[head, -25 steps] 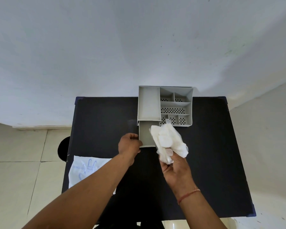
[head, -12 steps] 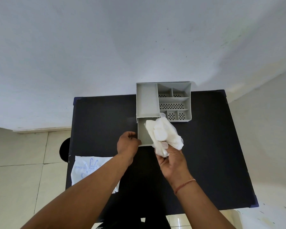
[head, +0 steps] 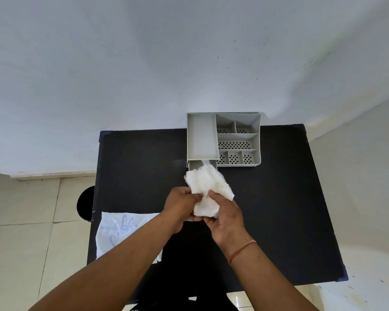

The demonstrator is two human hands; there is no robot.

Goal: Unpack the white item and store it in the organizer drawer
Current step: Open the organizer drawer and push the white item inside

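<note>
White wad [head: 208, 189] is clamped in both hands, left [head: 182, 206] and right [head: 225, 215]; storing step. Next: push it toward twelve o'clock into the open drawer [head: 192, 165].

Bare forearms, no sleeves, thin orange thread bracelet [head: 243, 251] on right wrist

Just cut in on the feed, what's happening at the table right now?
A person holds a crumpled white item in both hands, left hand and right hand, just in front of the grey organizer. Its drawer is pulled out but mostly hidden behind the bundle. A printed plastic wrapper lies on the black table.
</note>
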